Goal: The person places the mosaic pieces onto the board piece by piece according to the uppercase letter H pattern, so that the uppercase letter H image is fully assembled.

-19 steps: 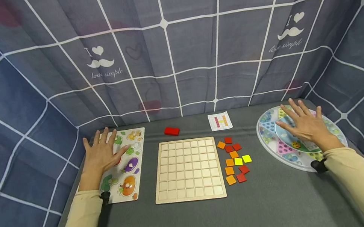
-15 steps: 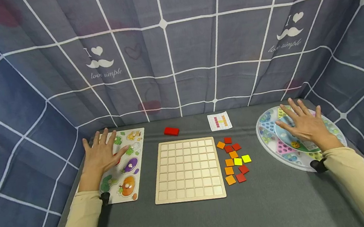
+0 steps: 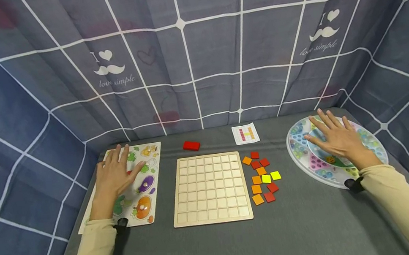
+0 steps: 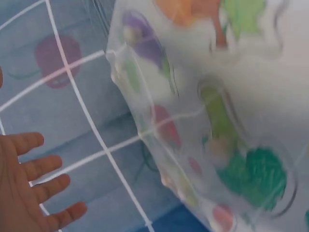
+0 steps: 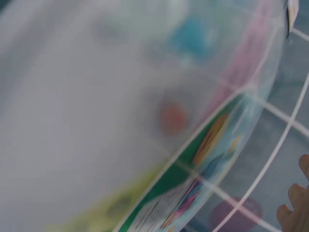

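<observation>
My left hand (image 3: 114, 177) is spread, fingers pointing away from me, over a vegetable puzzle board (image 3: 154, 163) on the left. In the left wrist view its fingertips (image 4: 53, 186) stand apart beside the printed board. On the right my other hand (image 3: 338, 141) hovers with fingers fanned over a round game board (image 3: 300, 162) with pastel patterns; the right wrist view catches only a few fingers (image 5: 297, 203) at the edge. Neither hand holds anything. Between them lies a square wooden grid board (image 3: 210, 189), its cells bare. Beside it are scattered several orange, red and yellow square tiles (image 3: 266, 178).
A red block (image 3: 191, 146) lies behind the grid board. To its right is a white card (image 3: 245, 134) printed with a coloured square pattern. Everything rests on a grey cloth table (image 3: 219, 249), with a checked curtain (image 3: 214, 54) closing in the back and sides.
The left hand shifts slightly toward me. The right hand has lifted slightly and moved a little left, fingers still spread. The head view tilts a little; the boards and tiles stay put.
</observation>
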The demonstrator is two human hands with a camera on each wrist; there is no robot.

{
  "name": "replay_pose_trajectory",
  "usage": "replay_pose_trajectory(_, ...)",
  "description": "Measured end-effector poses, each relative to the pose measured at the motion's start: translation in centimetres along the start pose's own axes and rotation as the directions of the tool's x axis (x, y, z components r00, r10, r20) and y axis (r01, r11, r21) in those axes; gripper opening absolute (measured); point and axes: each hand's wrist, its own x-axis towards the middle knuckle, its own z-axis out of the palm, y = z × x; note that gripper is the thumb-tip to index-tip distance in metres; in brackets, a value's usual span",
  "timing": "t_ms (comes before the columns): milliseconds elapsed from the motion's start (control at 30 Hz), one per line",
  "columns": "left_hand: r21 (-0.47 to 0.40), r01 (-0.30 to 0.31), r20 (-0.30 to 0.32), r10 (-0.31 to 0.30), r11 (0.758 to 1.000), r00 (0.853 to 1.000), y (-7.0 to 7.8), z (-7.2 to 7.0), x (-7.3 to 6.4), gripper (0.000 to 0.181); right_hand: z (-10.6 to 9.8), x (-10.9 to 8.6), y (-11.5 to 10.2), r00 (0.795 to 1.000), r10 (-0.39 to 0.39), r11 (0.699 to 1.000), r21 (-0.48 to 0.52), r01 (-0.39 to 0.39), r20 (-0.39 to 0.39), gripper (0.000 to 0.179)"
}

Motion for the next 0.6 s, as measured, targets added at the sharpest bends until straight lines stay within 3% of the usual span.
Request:
replay_pose_trajectory(133, -0.142, -0.028, -0.056, 0.020, 0.989, 0.998, 1.4, 0.1, -0.7, 0.084, 0.4, -0.5, -1.8, 0.997, -0.069, 0.997, 0.039, 0.071, -0.046, 0.075)
replay_pose_trajectory(333, -0.353, -0.099, -0.088, 0.072, 0.930, 0.993, 4.7, 0.5, -2.4, 0.077, 1.1, -0.8, -6.4, 0.977, -0.186, 0.975, 0.105, 0.196, -0.102, 0.071)
replay_pose_trajectory(500, -0.492, -0.075, -0.005, 0.083, 0.867, 0.997, 7.5, 1.3, -4.5, 0.079, 2.5, -1.4, -10.7, 0.954, -0.291, 0.931, 0.208, 0.299, -0.069, 0.069)
replay_pose_trajectory(600, -0.537, -0.047, 0.057, 0.092, 0.843, 0.994, 9.1, 2.1, -5.7, 0.079, 3.4, -1.9, -12.6, 0.944, -0.329, 0.902, 0.290, 0.320, -0.016, 0.066)
